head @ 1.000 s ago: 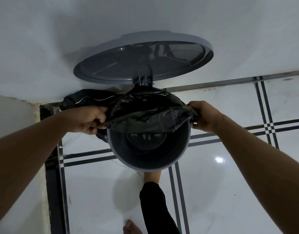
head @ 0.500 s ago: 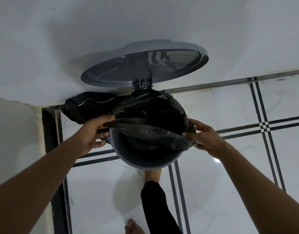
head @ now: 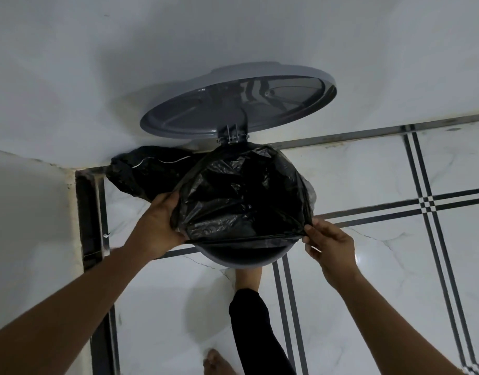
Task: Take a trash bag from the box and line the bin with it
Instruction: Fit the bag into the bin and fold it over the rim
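A round grey pedal bin (head: 243, 257) stands on the floor with its lid (head: 233, 104) swung up against the wall. A black trash bag (head: 243, 196) is spread over most of the bin's mouth; its near edge is stretched in a taut line, with a strip of bare rim showing below it. My left hand (head: 158, 223) grips the bag's edge at the bin's left side. My right hand (head: 329, 244) pinches the stretched edge at the right side. No box is in view.
Another black bag (head: 141, 174), bunched with a white tie, lies on the floor behind the bin to its left, against the wall. My foot (head: 248, 277) is pressed at the bin's base; the other foot (head: 219, 364) is nearer. White tiles with dark stripes surround the bin.
Both hands have pulled the bag's near edge toward me over the bin's mouth. It covered only the far half before and now covers most of the opening.
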Motion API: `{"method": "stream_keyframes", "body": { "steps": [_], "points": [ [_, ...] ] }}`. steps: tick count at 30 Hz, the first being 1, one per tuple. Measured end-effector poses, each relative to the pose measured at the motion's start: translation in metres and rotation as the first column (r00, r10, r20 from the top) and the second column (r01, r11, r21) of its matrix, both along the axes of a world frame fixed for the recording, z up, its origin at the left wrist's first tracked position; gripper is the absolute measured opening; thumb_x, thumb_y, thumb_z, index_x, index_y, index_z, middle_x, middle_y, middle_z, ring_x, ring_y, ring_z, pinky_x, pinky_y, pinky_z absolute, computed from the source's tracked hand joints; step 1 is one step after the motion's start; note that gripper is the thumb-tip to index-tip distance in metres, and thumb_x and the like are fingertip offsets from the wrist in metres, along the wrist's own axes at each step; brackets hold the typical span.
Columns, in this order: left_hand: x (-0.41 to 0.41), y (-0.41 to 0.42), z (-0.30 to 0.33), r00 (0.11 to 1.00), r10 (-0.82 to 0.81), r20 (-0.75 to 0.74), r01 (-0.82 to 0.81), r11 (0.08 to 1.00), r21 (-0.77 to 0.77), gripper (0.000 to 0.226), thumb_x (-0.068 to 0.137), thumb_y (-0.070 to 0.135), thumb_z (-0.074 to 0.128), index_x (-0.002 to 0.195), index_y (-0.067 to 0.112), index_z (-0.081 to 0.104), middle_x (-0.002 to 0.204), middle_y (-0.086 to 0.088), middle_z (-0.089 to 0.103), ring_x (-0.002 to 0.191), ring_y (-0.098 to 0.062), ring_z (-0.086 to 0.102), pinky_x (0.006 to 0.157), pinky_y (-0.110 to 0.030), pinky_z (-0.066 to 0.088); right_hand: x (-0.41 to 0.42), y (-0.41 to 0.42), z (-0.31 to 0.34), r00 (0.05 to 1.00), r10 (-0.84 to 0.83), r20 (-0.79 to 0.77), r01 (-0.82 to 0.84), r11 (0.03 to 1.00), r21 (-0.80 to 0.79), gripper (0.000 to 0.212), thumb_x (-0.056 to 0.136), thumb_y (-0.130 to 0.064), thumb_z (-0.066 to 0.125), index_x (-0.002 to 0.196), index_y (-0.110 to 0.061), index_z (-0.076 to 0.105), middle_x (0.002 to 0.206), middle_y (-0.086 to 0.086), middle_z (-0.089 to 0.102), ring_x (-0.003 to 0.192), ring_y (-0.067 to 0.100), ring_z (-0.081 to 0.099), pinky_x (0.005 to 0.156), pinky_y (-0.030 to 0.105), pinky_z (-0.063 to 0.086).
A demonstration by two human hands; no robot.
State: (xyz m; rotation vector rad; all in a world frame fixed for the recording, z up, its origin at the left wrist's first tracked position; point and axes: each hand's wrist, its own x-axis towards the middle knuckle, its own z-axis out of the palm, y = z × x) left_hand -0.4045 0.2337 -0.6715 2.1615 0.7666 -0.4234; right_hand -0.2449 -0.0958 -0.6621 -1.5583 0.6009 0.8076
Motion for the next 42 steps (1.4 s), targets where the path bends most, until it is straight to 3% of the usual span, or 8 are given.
{"method": "stream_keyframes", "body": {
  "steps": [4,11,16,21,24,30,38,42],
  "points": [
    [-0.016,-0.020,-0.010,0.994,-0.054,-0.090,0.062,0.995,0.084,0.138,0.065,0.037,0.094,0.164,0.031,-0.003,0.156,-0.008,0.031,0.115,-0.042,0.065,0.093,-0.052,0.057,-0.020,0.003,-0.004,0.995,-0.075,-0.061,0.077,0.997,0.018,0.020,0.095,-0.005,0.069,0.084,-0.020,0.062,0.087,0.006,0.071,0.077,0.018,0.066,0.074,0.031,0.051],
    [-0.027,-0.058,-0.014,0.976,0.209,0.063,-0.204,0.976,-0.073,0.147,0.061,0.025,0.099,0.162,0.041,-0.006,0.155,-0.011,0.032,0.134,-0.027,0.050,0.104,-0.043,0.052,-0.022,0.018,0.001,0.973,-0.025,-0.231,0.062,0.986,0.153,0.020,0.095,-0.010,0.058,0.105,-0.018,0.074,0.100,0.001,0.073,0.093,0.018,0.066,0.087,0.037,0.049],
    [-0.046,-0.078,-0.022,0.856,0.456,0.245,-0.446,0.890,-0.100,0.110,0.064,-0.008,0.087,0.154,0.029,0.037,0.129,-0.005,0.050,0.105,-0.023,0.067,0.080,-0.037,0.064,-0.029,0.011,-0.007,0.964,-0.014,-0.267,0.079,0.969,0.235,0.033,0.091,0.007,0.062,0.112,-0.018,0.067,0.101,0.006,0.069,0.090,0.018,0.063,0.078,0.032,0.048],
    [-0.053,-0.112,-0.019,0.783,0.561,0.267,-0.583,0.813,0.001,0.045,0.077,-0.009,0.078,0.101,0.022,0.057,0.097,0.001,0.064,0.078,-0.018,0.070,0.069,-0.026,0.057,-0.037,-0.001,-0.011,0.960,-0.008,-0.281,0.079,0.967,0.243,0.046,0.091,0.005,0.068,0.131,-0.017,0.065,0.107,0.011,0.066,0.098,0.022,0.062,0.094,0.039,0.050],
    [-0.052,-0.121,-0.021,0.740,0.650,0.173,-0.663,0.748,0.027,0.034,0.081,-0.009,0.072,0.077,0.024,0.064,0.071,0.006,0.066,0.071,-0.014,0.065,0.067,-0.006,0.041,-0.042,-0.005,-0.013,0.949,-0.042,-0.314,0.116,0.968,0.223,0.043,0.093,0.005,0.066,0.130,-0.016,0.067,0.107,0.013,0.070,0.095,0.023,0.063,0.094,0.041,0.050],
    [-0.042,-0.119,-0.012,0.569,0.810,-0.143,-0.809,0.519,-0.276,0.004,0.088,0.014,0.071,0.090,0.016,0.072,0.091,-0.003,0.074,0.079,-0.026,0.076,0.072,-0.043,0.063,-0.049,-0.001,-0.019,0.919,-0.187,-0.348,0.266,0.944,0.195,0.024,0.095,0.007,0.058,0.085,-0.014,0.061,0.097,0.013,0.068,0.086,0.025,0.067,0.075,0.031,0.059],
    [-0.057,-0.107,-0.013,0.830,0.556,0.036,-0.558,0.829,0.049,0.034,0.077,-0.011,0.076,0.103,0.011,0.069,0.098,-0.008,0.069,0.071,-0.011,0.067,0.069,-0.006,0.046,-0.055,0.024,-0.019,0.975,-0.041,-0.220,0.035,0.999,-0.033,0.016,0.091,0.006,0.066,0.104,0.001,0.075,0.095,0.014,0.070,0.088,0.024,0.059,0.081,0.031,0.049],
    [-0.041,-0.079,-0.010,0.752,0.658,-0.027,-0.659,0.751,-0.041,0.018,0.082,0.002,0.075,0.088,0.018,0.069,0.097,-0.001,0.069,0.077,-0.005,0.063,0.082,-0.031,0.048,-0.032,0.025,-0.014,0.950,-0.144,-0.278,0.152,0.988,0.008,0.016,0.097,-0.002,0.058,0.100,0.002,0.073,0.102,0.014,0.073,0.092,0.025,0.069,0.090,0.035,0.055]
  ]
}}
